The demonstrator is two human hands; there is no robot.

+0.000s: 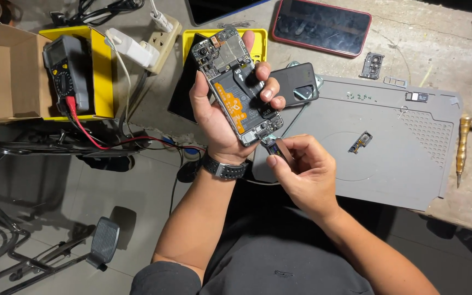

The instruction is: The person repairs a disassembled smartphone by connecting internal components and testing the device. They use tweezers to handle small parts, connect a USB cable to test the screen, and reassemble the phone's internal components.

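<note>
Grey concrete table [438,38] carries one grey work mat [389,158] just right of both hands. Left hand [219,117] is wrapped around one opened phone [236,87], held up. Right hand [301,169] pinches one small part [272,146] against the phone's bottom edge.

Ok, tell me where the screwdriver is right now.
In the head view the brass-handled screwdriver lies on the bench at far right, just off the grey work mat's right edge, well away from both hands.
</note>
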